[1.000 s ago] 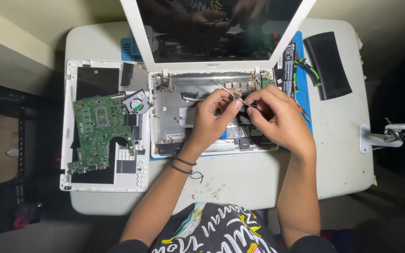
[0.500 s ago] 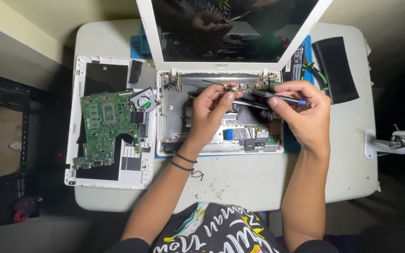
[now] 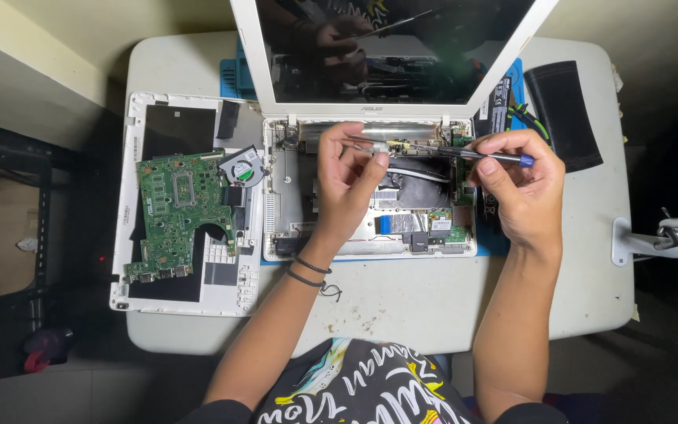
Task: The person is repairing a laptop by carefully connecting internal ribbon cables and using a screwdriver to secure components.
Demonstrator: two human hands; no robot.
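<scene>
An opened white laptop (image 3: 370,235) lies on the table with its base uncovered and its dark screen (image 3: 386,47) tilted up behind. My right hand (image 3: 515,188) grips a slim screwdriver (image 3: 464,154) with a blue end, its tip pointing left to a spot near the hinge. My left hand (image 3: 344,184) rests over the middle of the open base, fingertips pinching a small part (image 3: 378,147) by the screwdriver tip. Grey cables (image 3: 421,174) run across the base between my hands.
A second white laptop shell (image 3: 131,235) at the left carries a green circuit board (image 3: 178,216) and a small fan (image 3: 243,166). A black pouch (image 3: 563,114) lies at the back right. A lamp clamp (image 3: 645,243) sits on the right table edge. A blue mat (image 3: 233,74) lies under the laptop.
My right hand has drawn apart from the left and moved right and up, now holding the screwdriver level. My left hand has shifted up toward the hinge.
</scene>
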